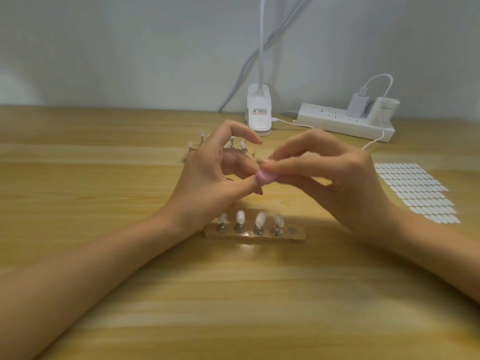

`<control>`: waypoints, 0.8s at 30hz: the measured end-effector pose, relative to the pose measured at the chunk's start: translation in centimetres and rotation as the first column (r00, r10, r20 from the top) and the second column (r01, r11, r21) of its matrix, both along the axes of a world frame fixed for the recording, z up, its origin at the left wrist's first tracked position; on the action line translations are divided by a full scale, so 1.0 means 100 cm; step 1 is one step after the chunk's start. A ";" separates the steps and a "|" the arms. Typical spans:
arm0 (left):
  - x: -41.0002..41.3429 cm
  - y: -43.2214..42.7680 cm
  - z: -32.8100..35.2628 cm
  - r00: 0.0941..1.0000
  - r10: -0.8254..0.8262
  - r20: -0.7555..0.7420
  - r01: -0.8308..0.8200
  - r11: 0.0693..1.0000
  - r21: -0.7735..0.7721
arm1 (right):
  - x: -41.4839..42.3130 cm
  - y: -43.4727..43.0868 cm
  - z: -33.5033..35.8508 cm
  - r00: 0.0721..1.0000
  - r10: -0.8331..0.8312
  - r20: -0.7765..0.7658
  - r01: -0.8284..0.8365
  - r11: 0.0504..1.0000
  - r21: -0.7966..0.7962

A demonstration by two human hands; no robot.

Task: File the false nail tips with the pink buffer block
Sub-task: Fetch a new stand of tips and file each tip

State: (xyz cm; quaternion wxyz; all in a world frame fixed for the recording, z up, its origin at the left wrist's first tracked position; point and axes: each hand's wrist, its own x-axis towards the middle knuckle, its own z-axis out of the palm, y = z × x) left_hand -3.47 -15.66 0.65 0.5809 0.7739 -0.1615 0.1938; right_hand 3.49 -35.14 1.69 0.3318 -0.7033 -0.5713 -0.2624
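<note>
My right hand [335,175] pinches the small pink buffer block [265,177] between thumb and fingers, above the middle of the table. My left hand [211,175] meets it from the left, its thumb and curled fingers pinching something at the block's left end. That thing is hidden by the fingers, so I cannot tell if it is a nail tip. Below the hands lies a wooden holder [254,233] with several false nail tips [240,216] standing on metal pegs and one bare magnet at its right end. A second holder [191,154] with tips lies behind my left hand.
A sheet of small white adhesive tabs [415,190] lies at the right. At the back stand a white clip lamp base [259,113] and a white power strip [345,123] with a charger and cable. The table is light wood.
</note>
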 end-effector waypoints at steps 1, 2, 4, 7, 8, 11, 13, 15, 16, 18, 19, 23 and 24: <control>0.000 0.000 0.000 1.000 0.006 -0.003 -0.006 1.000 0.004 | 0.000 -0.001 0.000 1.000 -0.011 -0.005 0.011 1.000 0.006; -0.001 0.000 0.000 1.000 0.012 -0.005 -0.012 1.000 0.011 | 0.001 -0.001 0.000 1.000 -0.024 -0.008 0.024 1.000 0.006; -0.002 0.000 0.000 1.000 0.016 -0.002 -0.016 0.999 0.027 | 0.002 -0.002 0.001 1.000 -0.023 0.018 0.023 1.000 -0.018; -0.001 -0.001 0.000 1.000 0.010 -0.006 -0.009 1.000 0.023 | 0.001 -0.002 0.001 1.000 -0.013 0.025 0.014 0.999 -0.030; -0.001 0.000 0.000 1.000 0.015 -0.008 -0.015 1.000 0.017 | 0.001 -0.002 0.002 1.000 -0.015 0.015 0.015 1.000 -0.026; 0.000 0.000 0.000 1.000 0.018 -0.018 -0.018 1.000 0.014 | 0.002 -0.001 0.001 0.999 -0.015 0.049 0.018 0.998 -0.062; 0.000 0.000 -0.001 1.000 0.015 -0.019 -0.014 1.000 0.019 | 0.002 -0.002 0.001 1.000 -0.014 0.019 0.015 0.998 -0.053; 0.000 0.000 0.000 1.000 0.016 -0.019 -0.016 1.000 0.011 | 0.003 -0.003 0.003 1.000 -0.015 -0.015 0.015 0.999 -0.031; -0.001 0.000 0.000 1.000 0.018 -0.018 -0.017 1.000 0.012 | 0.003 -0.003 0.003 1.000 -0.017 -0.008 0.017 0.999 -0.036; 0.000 0.000 0.000 1.000 0.014 -0.023 -0.014 1.000 0.017 | 0.002 -0.002 0.002 1.000 -0.017 0.008 0.017 0.998 -0.054; 0.000 0.000 0.000 1.000 0.011 -0.027 -0.010 1.000 0.012 | 0.001 -0.002 0.001 1.000 -0.021 0.005 0.021 0.998 -0.052; 0.000 0.000 0.000 0.999 0.013 -0.029 -0.013 1.000 0.005 | 0.001 -0.002 0.002 0.998 -0.037 0.041 0.039 0.998 -0.057; 0.000 0.000 -0.001 0.999 0.012 -0.031 -0.012 1.000 0.004 | 0.000 -0.003 0.002 0.998 -0.038 0.041 0.040 0.998 -0.054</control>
